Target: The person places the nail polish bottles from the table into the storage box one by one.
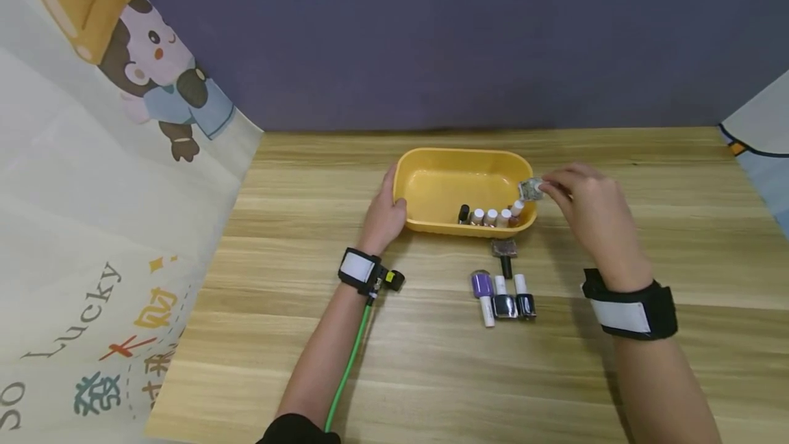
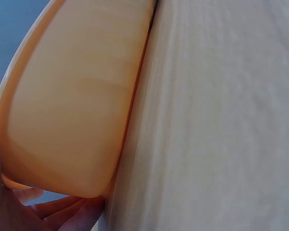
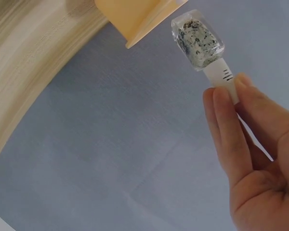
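My right hand pinches a nail polish bottle by its white cap between thumb and fingertips. The bottle is clear with dark and pale flecks inside, its glass end pointing away from the hand. In the head view it overlaps the right rim of a yellow plastic basin. My left hand grips the basin's left end, thumb toward the near side and fingers along the outer wall. Inside the basin, a black-capped bottle and several white-capped polish bottles line the near right side.
In front of the basin on the wooden table lie a glittery bottle with a black cap, a purple bottle and two dark bottles with white caps. A dark blue panel rises behind the table. A green cable runs along the left forearm.
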`<state>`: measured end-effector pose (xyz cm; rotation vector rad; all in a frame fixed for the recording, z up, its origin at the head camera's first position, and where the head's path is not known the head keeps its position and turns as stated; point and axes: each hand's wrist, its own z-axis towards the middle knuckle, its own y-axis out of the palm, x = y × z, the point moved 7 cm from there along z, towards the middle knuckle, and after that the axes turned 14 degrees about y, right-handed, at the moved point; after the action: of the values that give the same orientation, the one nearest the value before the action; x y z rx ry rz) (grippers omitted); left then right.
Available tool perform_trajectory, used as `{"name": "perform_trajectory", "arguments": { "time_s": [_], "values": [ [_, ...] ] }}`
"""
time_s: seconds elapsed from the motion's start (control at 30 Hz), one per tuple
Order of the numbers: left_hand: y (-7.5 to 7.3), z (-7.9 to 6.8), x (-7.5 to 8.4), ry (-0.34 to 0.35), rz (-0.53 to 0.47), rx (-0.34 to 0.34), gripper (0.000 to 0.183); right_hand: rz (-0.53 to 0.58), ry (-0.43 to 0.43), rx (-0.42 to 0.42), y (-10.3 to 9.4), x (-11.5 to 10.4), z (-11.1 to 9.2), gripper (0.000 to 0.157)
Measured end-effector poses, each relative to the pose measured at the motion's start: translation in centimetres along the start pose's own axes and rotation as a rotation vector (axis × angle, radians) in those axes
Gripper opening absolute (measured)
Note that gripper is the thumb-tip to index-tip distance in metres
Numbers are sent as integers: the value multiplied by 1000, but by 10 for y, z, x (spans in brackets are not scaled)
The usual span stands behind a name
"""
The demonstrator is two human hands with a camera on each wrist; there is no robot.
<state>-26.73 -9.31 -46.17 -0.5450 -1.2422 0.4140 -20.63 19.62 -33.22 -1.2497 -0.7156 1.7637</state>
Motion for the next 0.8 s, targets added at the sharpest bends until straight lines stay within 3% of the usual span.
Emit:
{"name": "perform_trajectory", "arguments": {
  "time_s": [0.3,0.8],
  "values": [
    [5,3,-6,-3,4,3,69,27,-8,34,7,8,4,24],
    [6,4,-8,8,4,9,69,5,0,0,29,23,11,24]
  ]
}}
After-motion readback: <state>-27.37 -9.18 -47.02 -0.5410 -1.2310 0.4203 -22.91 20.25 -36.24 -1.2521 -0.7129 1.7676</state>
